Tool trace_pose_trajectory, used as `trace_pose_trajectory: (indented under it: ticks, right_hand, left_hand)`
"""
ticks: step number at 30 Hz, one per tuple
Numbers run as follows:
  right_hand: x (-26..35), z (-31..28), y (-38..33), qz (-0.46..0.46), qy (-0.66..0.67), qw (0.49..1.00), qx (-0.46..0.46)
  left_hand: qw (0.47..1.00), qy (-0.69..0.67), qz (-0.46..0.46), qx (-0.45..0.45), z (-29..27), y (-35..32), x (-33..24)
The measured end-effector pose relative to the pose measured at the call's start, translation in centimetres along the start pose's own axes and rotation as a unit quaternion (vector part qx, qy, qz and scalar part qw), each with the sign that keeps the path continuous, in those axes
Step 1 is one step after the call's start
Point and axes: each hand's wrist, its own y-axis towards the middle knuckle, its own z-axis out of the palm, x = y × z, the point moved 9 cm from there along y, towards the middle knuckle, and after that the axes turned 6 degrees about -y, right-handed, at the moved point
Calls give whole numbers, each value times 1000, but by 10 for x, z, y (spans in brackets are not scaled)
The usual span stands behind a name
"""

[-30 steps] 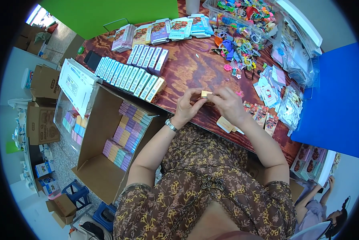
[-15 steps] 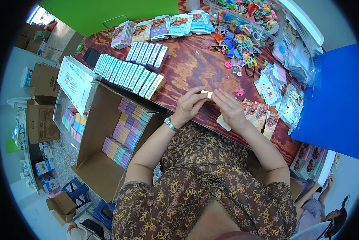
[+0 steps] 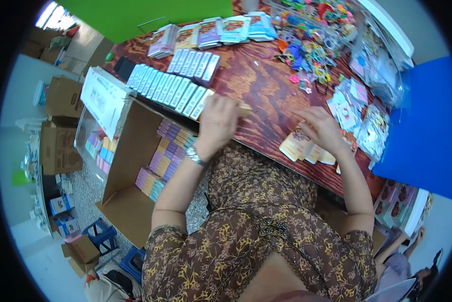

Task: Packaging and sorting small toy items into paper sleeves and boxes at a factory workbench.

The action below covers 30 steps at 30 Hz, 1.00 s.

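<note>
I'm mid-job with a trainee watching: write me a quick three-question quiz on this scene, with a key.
1. Which hand is nearer the rows of small boxes?
2. True or false: the wristwatch is on the right wrist.
3. What colour is the panel at the right end of the table: A green, B blue or C white?

Key:
1. The left hand.
2. False; the wristwatch is on the left wrist.
3. B.
</note>
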Motion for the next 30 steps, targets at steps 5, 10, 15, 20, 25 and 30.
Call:
trace_pose_trajectory:
  ticks: [5, 10, 15, 20, 25, 30]
  right_hand:
    - [-7, 27, -17, -24, -175, 971, 158]
    - [-6, 44, -19, -13, -229, 950, 212]
    - [-15, 29, -11, 39, -9, 984, 176]
    - [-52, 18, -4, 158, 338, 927, -45]
    - [-23, 54, 5, 220, 586, 780, -27]
    - [-60, 26, -1, 161, 396, 901, -73]
  left_hand:
    - [999, 24, -39, 26, 3, -12, 48]
    - [978, 201, -22, 53, 21, -24, 69]
    - [991, 136, 0, -5, 8, -5, 26]
    - [980, -198, 8, -17, 29, -8, -26]
    - [859, -495, -116, 57, 99, -1, -53]
    - [900, -424, -94, 29, 118, 10, -50]
